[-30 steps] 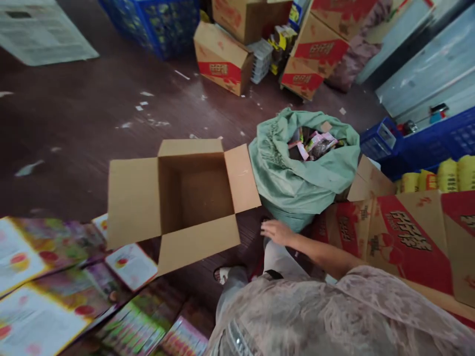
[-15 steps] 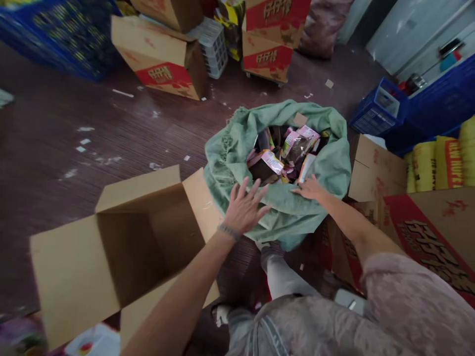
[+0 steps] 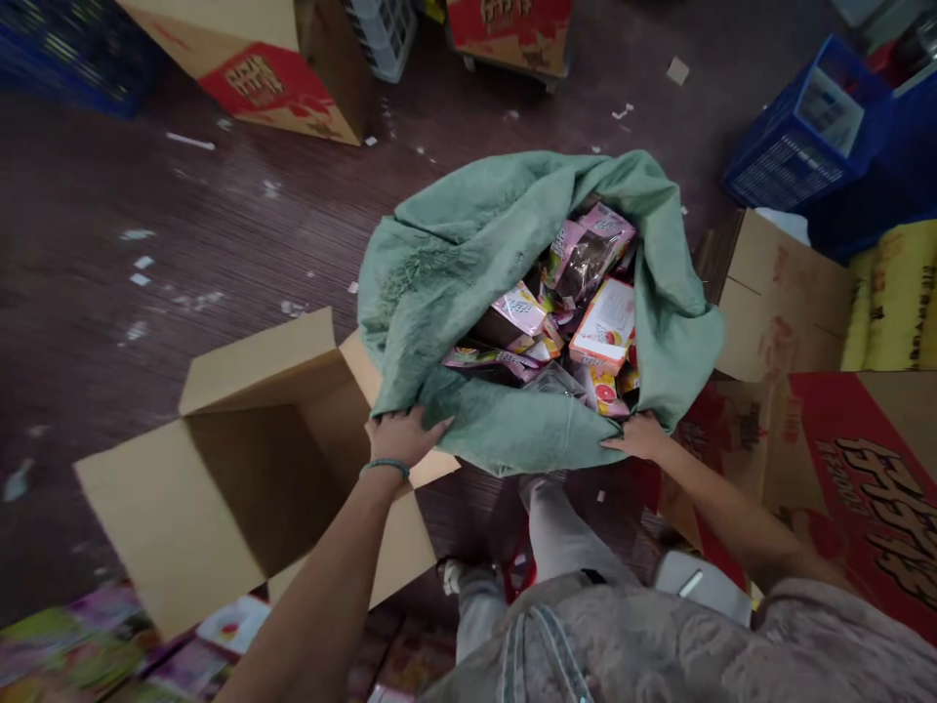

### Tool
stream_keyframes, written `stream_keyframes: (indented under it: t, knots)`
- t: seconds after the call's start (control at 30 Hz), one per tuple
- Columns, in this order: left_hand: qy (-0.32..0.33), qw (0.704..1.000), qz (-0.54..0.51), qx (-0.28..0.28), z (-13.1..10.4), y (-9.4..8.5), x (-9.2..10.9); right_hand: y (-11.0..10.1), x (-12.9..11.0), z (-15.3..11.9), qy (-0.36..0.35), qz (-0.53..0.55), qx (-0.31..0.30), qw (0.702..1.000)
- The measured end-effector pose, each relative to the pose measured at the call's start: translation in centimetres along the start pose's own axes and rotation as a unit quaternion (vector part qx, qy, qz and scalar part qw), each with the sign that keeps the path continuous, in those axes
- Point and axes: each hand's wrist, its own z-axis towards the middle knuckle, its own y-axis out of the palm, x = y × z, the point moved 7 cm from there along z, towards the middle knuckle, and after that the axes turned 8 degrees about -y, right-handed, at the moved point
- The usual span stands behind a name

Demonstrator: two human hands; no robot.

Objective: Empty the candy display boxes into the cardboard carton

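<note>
Both hands are gripping the near rim of the green sack: left hand is pinching the fabric at the lower-left edge, right hand is clamping the lower-right edge, fingers closed on cloth. Sack is standing on the floor just ahead of the person's knees, mouth open, snack packets showing inside. Open cardboard box is sitting just left, its flap touching the sack. My read: keep both grips level and the rim pulled taut, since slack woven fabric is likely folding over the packets. Printed cartons are crowding the right side, so room to shift looks tight there.
</note>
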Motion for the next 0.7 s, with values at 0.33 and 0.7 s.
stream_keyframes:
  t: [0.33, 0.7]
  knots:
    - [-0.031, 0.897, -0.348, 0.271, 7.4, -13.2, -0.3, -5.9, -3.7, -4.3, -0.025, -0.047, 0.118, 0.992]
    - [-0.167, 0.919, -0.351, 0.072, -12.5, 11.9, -9.5, 8.5, -17.1, -5.1, -0.312, 0.042, 0.095, 0.945]
